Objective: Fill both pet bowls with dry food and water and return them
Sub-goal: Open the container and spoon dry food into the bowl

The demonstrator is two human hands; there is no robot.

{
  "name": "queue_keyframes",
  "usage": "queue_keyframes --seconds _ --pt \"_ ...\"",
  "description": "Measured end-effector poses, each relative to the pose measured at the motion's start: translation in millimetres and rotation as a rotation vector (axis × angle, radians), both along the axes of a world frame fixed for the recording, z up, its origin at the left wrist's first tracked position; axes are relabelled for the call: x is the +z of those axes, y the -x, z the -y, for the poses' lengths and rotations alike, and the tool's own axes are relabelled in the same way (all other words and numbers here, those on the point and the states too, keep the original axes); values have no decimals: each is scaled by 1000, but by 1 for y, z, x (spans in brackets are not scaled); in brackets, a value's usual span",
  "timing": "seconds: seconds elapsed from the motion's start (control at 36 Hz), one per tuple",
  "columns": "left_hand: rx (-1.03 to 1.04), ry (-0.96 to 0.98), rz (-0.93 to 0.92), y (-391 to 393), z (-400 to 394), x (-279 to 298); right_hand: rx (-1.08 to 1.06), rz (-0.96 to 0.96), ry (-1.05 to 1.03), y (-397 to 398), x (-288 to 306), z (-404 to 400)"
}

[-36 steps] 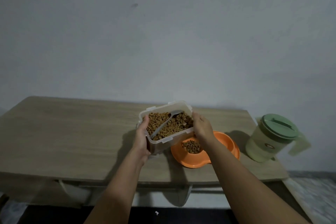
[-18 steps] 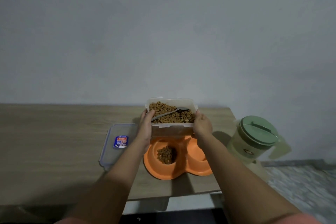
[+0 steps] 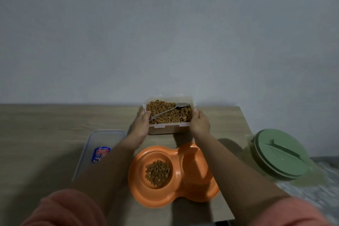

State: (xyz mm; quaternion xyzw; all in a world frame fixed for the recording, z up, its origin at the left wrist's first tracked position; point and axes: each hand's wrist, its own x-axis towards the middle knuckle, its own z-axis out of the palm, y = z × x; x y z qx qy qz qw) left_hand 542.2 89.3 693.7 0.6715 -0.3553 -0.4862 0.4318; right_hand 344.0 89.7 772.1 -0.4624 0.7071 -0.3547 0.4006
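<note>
Double pet bowl (image 3: 174, 174): one, orange, two wells, kibble in left only. Left hand (image 3: 140, 124) and right hand (image 3: 200, 124) gripped one kibble container (image 3: 168, 113).

Wooden table (image 3: 45, 121) against plain grey wall (image 3: 165, 33); clear lid (image 3: 102, 145) with blue label lying flat, left side.

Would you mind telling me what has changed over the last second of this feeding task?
Both hands, left and right, carried the food container from above the orange double bowl to the back of the table, near the wall. The grip on both ends is unchanged. The spoon stays in the kibble; bowl, lid and green jug stayed put.
</note>
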Motion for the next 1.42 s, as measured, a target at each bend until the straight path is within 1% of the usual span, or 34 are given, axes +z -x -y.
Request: queue_keyframes --seconds 0.08,0.19,0.5,0.67,0.83,0.94,1.06,1.22,1.42 --pt "-68 16 41 5 9 3 -3 -20 -13 1 -10 9" --pt "-56 19 183 13 9 17 -10 -24 -26 1 -15 14" --pt "-97 5 190 8 11 12 -26 -16 -46 -4 -20 12" --pt "-123 -28 212 7 10 18 -4 -51 -40 -3 -21 11" --pt "-125 -35 244 6 2 29 -8 -21 -52 1 -17 7" --pt "-57 -50 312 -3 -3 32 -88 -57 -61 7 -6 3" --pt "-19 -55 324 -5 -12 48 -119 -105 1 12 12 -9" --pt "-63 -18 358 6 -38 88 -110 -200 144 14 50 -41" --pt "-100 74 402 31 -72 129 -60 -275 238 29 94 -75"
